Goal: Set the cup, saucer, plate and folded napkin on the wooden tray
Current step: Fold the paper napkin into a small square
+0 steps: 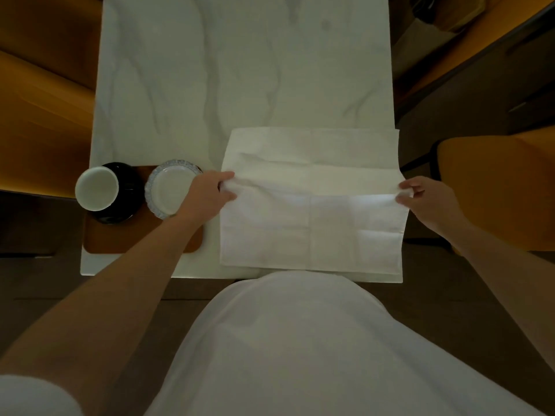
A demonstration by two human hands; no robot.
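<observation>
**While both hands pinch the napkin: positions on the worktop**

While you look down at the marble-patterned worktop [246,70], note that your left hand [207,195] and right hand [426,202] each grip one side edge of the white napkin [312,211]. The fingers [226,177] of the left hand are clenched on the left edge; those of the right hand are clenched on the right edge. The napkin lies spread out and creased on the right part of the worktop, its near edge overhanging the worktop's front edge, and the held fold is raised slightly between your hands.

To the left, the wooden tray [120,241] sits at the near left corner. On it, the white cup [96,189] stands on the dark saucer [126,202]. The plate [169,190], with a patterned rim, rests just beside the saucer, partly covered by your left wrist.

An orange chair [495,193] stands to the right.
</observation>
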